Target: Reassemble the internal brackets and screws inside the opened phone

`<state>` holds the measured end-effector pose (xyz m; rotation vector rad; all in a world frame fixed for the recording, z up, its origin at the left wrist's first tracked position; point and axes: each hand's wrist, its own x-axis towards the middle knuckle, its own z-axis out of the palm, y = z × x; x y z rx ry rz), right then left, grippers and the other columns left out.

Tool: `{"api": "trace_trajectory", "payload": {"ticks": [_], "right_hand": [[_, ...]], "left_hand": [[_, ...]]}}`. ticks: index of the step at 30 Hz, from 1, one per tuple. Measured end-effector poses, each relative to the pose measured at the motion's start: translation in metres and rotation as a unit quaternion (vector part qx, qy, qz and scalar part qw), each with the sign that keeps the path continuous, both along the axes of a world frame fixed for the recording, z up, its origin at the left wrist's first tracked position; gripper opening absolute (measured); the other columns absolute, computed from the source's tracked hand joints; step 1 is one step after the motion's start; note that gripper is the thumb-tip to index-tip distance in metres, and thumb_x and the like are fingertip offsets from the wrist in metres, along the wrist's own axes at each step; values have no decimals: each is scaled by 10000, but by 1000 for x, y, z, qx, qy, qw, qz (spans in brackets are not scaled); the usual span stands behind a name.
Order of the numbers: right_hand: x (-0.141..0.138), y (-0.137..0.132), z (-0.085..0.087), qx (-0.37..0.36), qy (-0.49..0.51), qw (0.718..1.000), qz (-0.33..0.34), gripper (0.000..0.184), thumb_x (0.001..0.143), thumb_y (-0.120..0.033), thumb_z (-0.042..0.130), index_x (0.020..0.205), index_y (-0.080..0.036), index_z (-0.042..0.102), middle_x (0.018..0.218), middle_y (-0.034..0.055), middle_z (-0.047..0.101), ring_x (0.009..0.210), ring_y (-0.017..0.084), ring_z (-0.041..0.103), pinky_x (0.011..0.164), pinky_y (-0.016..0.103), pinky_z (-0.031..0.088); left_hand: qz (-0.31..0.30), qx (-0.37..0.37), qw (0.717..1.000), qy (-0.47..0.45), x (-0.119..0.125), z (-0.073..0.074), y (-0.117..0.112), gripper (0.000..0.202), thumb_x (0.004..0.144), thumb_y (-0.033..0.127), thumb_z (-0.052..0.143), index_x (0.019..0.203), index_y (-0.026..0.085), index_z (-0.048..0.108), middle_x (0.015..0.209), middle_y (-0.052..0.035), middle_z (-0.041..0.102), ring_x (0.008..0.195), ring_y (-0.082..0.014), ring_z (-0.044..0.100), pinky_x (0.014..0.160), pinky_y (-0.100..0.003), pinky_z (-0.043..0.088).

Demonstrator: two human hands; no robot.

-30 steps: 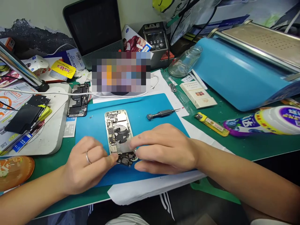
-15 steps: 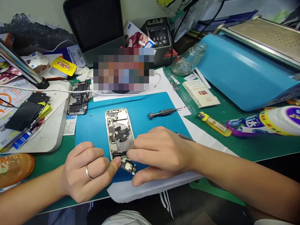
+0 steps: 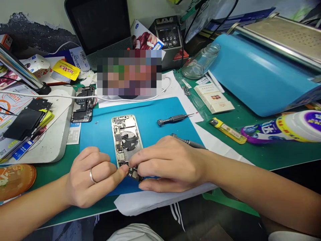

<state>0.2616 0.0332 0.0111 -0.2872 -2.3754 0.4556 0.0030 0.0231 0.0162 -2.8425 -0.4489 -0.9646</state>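
Note:
An opened phone [image 3: 128, 140] without its screen lies on the blue mat [image 3: 150, 115], its circuit board along the left side. At its lower end is a small black part with a metal patch, which looks like a speaker module [image 3: 134, 174]. My left hand [image 3: 94, 177], with a ring on one finger, is closed, its thumb and forefinger pinching the module's left end. From the other side my right hand [image 3: 173, 164] has thumb and fingers closed about the module's right end. Its fingers cover the phone's lower right corner. My fingertips hide part of the module.
One screwdriver [image 3: 174, 119] lies right of the phone; another screwdriver [image 3: 187, 141] is partly behind my right hand. A second opened phone [image 3: 82, 104] lies at the left. A yellow lighter [image 3: 227, 130], a lying bottle [image 3: 281, 127] and a glass jar [image 3: 200, 62] are on the right.
My right hand has shifted left and its fingers have closed in on the speaker module. The module has turned and is now more covered. My left hand keeps its pinch.

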Motion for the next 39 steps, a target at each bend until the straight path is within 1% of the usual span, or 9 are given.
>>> {"api": "trace_trajectory", "payload": {"ticks": [4, 7, 11, 13, 15, 18, 24, 32, 39], "right_hand": [[1, -1, -2, 17, -6, 1000, -3, 128, 1055, -293, 542, 1017, -175, 570, 1009, 39, 774, 833, 94, 726, 547, 224, 436], [3, -1, -2, 41, -12, 999, -17, 124, 1049, -292, 553, 1015, -173, 569, 974, 37, 769, 786, 98, 713, 540, 226, 450], [4, 0, 2, 108, -17, 991, -79, 101, 1026, -264, 592, 986, -172, 577, 977, 47, 774, 736, 108, 697, 528, 242, 453], [4, -2, 5, 132, -11, 985, -111, 94, 1007, -247, 623, 972, -174, 575, 973, 49, 778, 694, 111, 684, 511, 256, 440], [3, -4, 7, 142, -5, 982, -125, 104, 987, -231, 651, 961, -174, 569, 957, 52, 779, 650, 111, 666, 492, 267, 425], [1, -7, 8, 160, 4, 978, -135, 120, 971, -212, 673, 947, -165, 565, 957, 77, 784, 592, 109, 640, 464, 278, 409], [1, -8, 8, 204, 11, 966, -157, 136, 921, -181, 719, 968, -143, 597, 957, 130, 784, 579, 137, 656, 443, 294, 421], [1, -10, 9, 260, -21, 958, -120, 91, 870, -237, 732, 920, -173, 692, 950, 114, 769, 551, 124, 581, 414, 285, 362], [-6, -11, 8, 273, 12, 954, -122, 109, 826, -217, 719, 896, -162, 657, 886, 99, 789, 503, 132, 559, 392, 302, 294]], "left_hand": [[0, -10, 1000, -4, 1, -2, 0, 110, 934, 80, 681, 998, 161, 719, 683, 40, 661, 692, -141, 612, 611, -320, 442], [13, -57, 998, -8, 4, -1, 1, 185, 942, 139, 691, 1126, 132, 680, 801, 4, 716, 758, -154, 621, 662, -310, 503], [47, -141, 989, -17, 9, 1, -2, 313, 943, 187, 701, 1223, 95, 595, 927, -64, 707, 852, -173, 634, 748, -309, 536], [69, -229, 970, -41, 11, 3, -6, 309, 964, 228, 676, 1239, 128, 577, 931, -47, 679, 838, -158, 620, 748, -294, 520], [106, -331, 935, -74, 14, 3, -9, 322, 989, 270, 639, 1285, 175, 555, 938, -19, 652, 823, -139, 595, 735, -267, 510], [147, -410, 892, -120, 16, 3, -11, 342, 998, 304, 634, 1319, 227, 545, 955, 7, 618, 834, -120, 569, 742, -235, 497], [87, -451, 883, -101, 20, 4, -14, 29, 988, 211, 646, 1007, 227, 663, 878, 50, 653, 820, -84, 584, 776, -213, 458], [28, -515, 847, -128, 22, 4, -16, 119, 986, 159, 641, 954, 232, 730, 831, 58, 693, 759, -75, 588, 710, -197, 458], [33, -511, 849, -129, 21, 3, -15, 139, 975, 154, 657, 860, 207, 716, 746, 59, 673, 686, -67, 560, 702, -203, 446]]}}
